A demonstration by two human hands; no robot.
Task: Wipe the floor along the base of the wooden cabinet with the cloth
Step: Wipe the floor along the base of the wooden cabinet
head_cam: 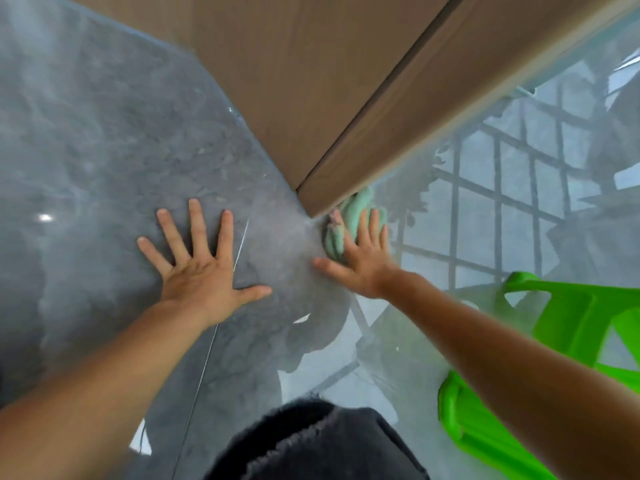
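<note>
**Wiping at the cabinet corner**

My right hand [360, 258], fingers spread flat, presses the crumpled pale-green cloth [349, 216] against the brown wooden cabinet [346, 98] base corner. My left hand [204, 268], open, braces on the glossy grey floor [104, 133]. Best: keep 1 even pressure, hugging the edge.

Cloth [356, 216] partly hidden: near portion covered by right hand [360, 261], far end tucked against cabinet [311, 98] corner. Hand and cloth edges blurred; grip on the cloth not determinable. Cabinet cut off by upper edge; height and top unseen. Green plastic chair [540, 375] cut off at right and bottom edges, crossed by right forearm. Dark fabric [311, 445] at bottom edge cut off, not identifiable. Floor [86, 133] reflections at right smeared, detail illegible.
</note>
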